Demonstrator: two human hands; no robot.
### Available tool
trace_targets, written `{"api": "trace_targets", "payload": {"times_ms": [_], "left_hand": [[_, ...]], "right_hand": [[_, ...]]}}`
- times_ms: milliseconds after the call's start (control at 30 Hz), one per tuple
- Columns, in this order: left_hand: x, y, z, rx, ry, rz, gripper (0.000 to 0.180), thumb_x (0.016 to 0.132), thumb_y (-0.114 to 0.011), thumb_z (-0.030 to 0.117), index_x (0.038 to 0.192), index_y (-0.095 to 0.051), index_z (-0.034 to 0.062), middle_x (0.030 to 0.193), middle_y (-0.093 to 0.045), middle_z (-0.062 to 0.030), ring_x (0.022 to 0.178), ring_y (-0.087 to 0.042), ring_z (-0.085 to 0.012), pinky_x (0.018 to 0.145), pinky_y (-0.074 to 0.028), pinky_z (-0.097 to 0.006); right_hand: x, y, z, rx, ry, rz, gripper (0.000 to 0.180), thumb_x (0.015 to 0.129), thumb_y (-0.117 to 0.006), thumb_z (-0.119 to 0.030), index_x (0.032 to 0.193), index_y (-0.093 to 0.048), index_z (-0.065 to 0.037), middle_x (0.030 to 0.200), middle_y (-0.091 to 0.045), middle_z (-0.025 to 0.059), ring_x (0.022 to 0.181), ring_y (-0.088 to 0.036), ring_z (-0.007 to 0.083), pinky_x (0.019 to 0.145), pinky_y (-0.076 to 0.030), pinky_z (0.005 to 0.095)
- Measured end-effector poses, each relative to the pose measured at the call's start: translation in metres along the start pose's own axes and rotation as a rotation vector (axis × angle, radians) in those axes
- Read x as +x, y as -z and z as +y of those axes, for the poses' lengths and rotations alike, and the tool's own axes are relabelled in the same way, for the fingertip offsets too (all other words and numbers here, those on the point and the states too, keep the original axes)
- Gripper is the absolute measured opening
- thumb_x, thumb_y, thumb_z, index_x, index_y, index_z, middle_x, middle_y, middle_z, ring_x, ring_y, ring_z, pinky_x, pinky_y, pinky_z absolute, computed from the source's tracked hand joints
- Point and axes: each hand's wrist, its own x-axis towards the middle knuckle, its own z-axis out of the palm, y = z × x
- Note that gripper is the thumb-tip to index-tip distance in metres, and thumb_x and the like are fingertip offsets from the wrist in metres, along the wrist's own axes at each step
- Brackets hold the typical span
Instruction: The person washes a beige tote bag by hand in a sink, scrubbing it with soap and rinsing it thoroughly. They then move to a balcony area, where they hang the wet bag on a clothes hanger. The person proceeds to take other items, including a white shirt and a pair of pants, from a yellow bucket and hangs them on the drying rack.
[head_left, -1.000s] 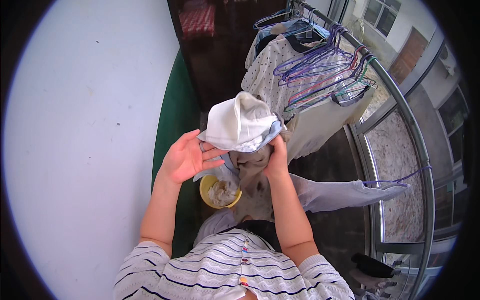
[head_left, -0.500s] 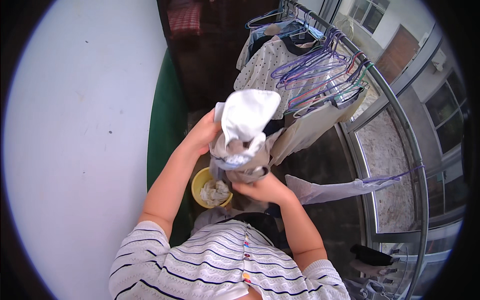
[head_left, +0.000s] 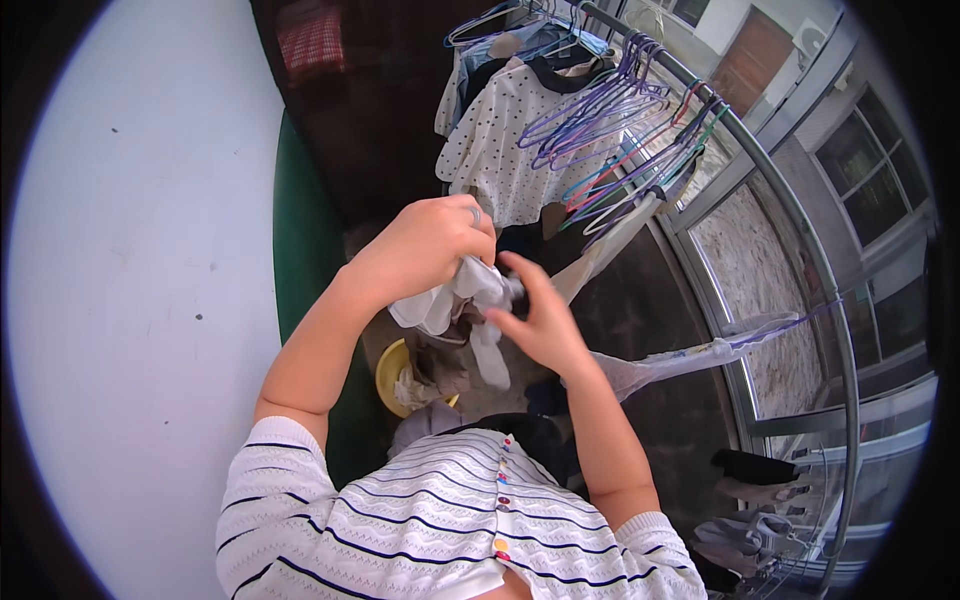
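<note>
Left hand point(head_left: 435, 245) pinching pale cloth point(head_left: 484, 287), right hand point(head_left: 540, 322) parted at its three o'clock (contact blurred, perhaps touching), yellow bucket point(head_left: 388, 378) toward seven.

"What count mid-frame?"
"One left hand point(head_left: 440, 245), one right hand point(head_left: 543, 322), making two. Also one ring point(head_left: 475, 216)."
"Held cloth point(head_left: 482, 288)?"
"Too bunched to count."
"Lower centre?"
"One bucket point(head_left: 386, 377)."
"Upper left?"
"One red cloth point(head_left: 311, 45)."
"And upper right?"
"One rail point(head_left: 752, 138), one brown door point(head_left: 752, 58) outside. Hangers point(head_left: 608, 108), plenty, but too tangled to count."
</note>
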Motion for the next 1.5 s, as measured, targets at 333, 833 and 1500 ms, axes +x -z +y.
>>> {"api": "trace_targets", "payload": {"times_ms": [333,833,1500], "left_hand": [[-0.011,0.031,-0.030,0.082,0.262,0.185,0.029,0.075,-0.053,-0.007,0.099,-0.065,0.0055,0.089,-0.058,-0.0115,0.083,-0.059,-0.0299,0.075,-0.047,-0.035],[-0.006,-0.027,-0.052,-0.568,0.344,-0.035,0.025,0.067,-0.078,0.011,0.081,-0.059,0.0036,0.074,-0.053,-0.0037,0.066,-0.046,-0.0134,0.065,-0.041,-0.026],[0.014,-0.047,-0.047,-0.522,0.179,0.213,0.017,0.076,-0.060,-0.008,0.091,-0.064,-0.0010,0.083,-0.064,-0.0095,0.078,-0.062,-0.0217,0.071,-0.047,-0.029]], "right_hand": [[0.022,0.000,-0.002,0.060,-0.336,0.152,0.035,0.074,-0.073,-0.006,0.104,-0.057,-0.001,0.083,-0.059,0.0087,0.075,-0.059,0.0184,0.071,-0.048,0.0307],[0.052,0.011,-0.056,-0.547,0.079,0.501,0.027,0.064,-0.066,0.001,0.085,-0.052,-0.008,0.082,-0.057,0.0086,0.073,-0.059,0.0312,0.062,-0.047,0.0384],[0.154,0.117,-0.012,-0.968,-0.195,0.378,0.021,0.082,-0.067,-0.027,0.085,-0.068,-0.006,0.086,-0.065,0.0151,0.084,-0.065,0.0339,0.074,-0.052,0.0434]]}}
